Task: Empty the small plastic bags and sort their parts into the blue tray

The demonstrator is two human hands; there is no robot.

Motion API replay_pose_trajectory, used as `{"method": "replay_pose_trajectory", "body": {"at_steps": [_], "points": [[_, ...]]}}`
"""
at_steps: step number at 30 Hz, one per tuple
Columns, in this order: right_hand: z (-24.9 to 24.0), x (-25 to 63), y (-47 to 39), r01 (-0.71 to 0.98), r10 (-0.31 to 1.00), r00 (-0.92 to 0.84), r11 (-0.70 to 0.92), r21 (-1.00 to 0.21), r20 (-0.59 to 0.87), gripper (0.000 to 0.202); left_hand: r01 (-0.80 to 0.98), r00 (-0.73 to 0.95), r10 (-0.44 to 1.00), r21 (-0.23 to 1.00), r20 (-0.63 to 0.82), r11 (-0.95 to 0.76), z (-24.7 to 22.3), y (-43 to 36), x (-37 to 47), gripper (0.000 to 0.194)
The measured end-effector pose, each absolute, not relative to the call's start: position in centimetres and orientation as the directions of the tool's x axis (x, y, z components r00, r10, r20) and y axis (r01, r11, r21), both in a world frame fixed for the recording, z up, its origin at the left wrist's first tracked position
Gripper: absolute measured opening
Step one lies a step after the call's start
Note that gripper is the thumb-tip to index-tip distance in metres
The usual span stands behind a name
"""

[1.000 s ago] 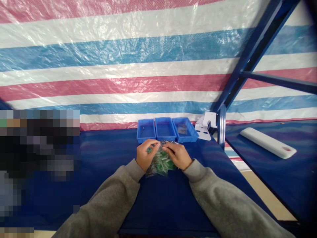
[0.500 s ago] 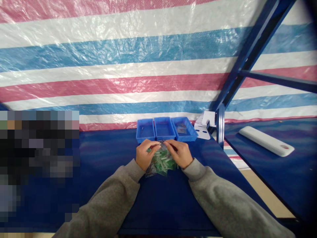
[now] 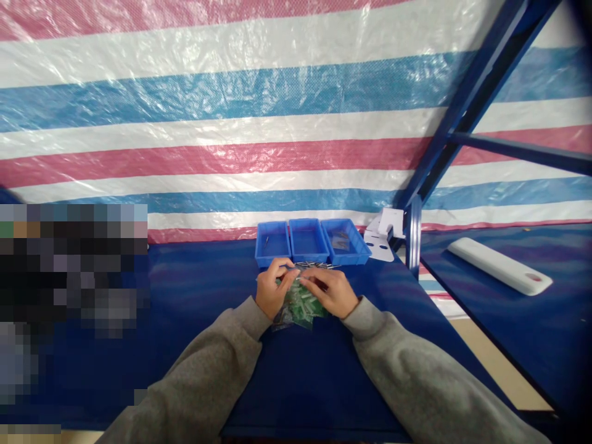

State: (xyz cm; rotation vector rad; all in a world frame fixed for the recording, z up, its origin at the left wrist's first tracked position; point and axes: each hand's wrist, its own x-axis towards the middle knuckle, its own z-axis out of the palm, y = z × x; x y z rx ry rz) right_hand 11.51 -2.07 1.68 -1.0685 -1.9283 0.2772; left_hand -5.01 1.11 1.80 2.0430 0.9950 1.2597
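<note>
My left hand (image 3: 272,290) is closed in a pinch, thumb against fingertips. Close by on the right, my right hand (image 3: 333,291) pinches too, its fingertips almost meeting those of the left. A small pale bit shows between the two sets of fingertips, too small to name. Under both hands lies a pile of clear plastic bags (image 3: 301,311) with green on them, partly covered by the fingers. Several thin dark and silvery sticks (image 3: 319,266) lie just beyond my right hand.
Behind the hands stand a left blue bin (image 3: 272,256) with a small thin item, a middle blue bin (image 3: 309,257), and a right blue bin (image 3: 363,254) holding clear packets. White card pieces (image 3: 380,250) sit beside a blue metal post (image 3: 412,237). A long white object (image 3: 499,265) rests on the right-hand table.
My right hand has shifted slightly left and down, its fingers now lower over the bags. The sticks behind it have come into view. My left hand has barely moved.
</note>
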Motion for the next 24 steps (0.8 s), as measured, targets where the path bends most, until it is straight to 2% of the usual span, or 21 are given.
{"method": "replay_pose_trajectory", "body": {"at_steps": [5,10,12,14,16,19,24], "points": [[1.5,11.8,-1.9,0.598,0.767,-0.188,0.585,-0.548,0.614,0.022,0.275,0.303,0.721,0.667,0.624,-0.693,1.8,1.1,-5.2,0.015],[1.3,12.0,-1.7,0.62,0.77,-0.081,0.535,-0.573,0.632,0.024,0.388,0.123,0.526,0.447,0.841,-0.806,4.2,2.8,-6.0,0.011],[1.1,12.1,-1.6,0.638,0.771,-0.074,0.524,-0.565,0.632,0.024,0.517,0.104,0.539,0.418,0.836,-0.747,5.3,4.0,-6.1,0.014],[0.9,12.1,-1.5,0.659,0.775,-0.073,0.509,-0.553,0.627,0.023,0.668,0.171,0.583,0.342,0.794,-0.661,6.0,4.9,-6.1,0.018],[0.7,12.2,-1.3,0.684,0.781,-0.056,0.484,-0.546,0.622,0.022,0.744,0.245,0.63,0.274,0.737,-0.61,5.9,5.3,-5.9,0.022],[0.5,12.4,-1.0,0.73,0.799,-0.036,0.431,-0.53,0.6,0.021,0.734,0.338,0.645,0.237,0.685,-0.636,4.7,4.7,-5.9,0.021],[0.1,12.4,-0.7,0.795,0.829,-0.14,0.42,-0.437,0.541,0.023,0.639,0.381,0.658,0.33,0.649,-0.695,2.6,3.4,-6.1,0.017]]}}
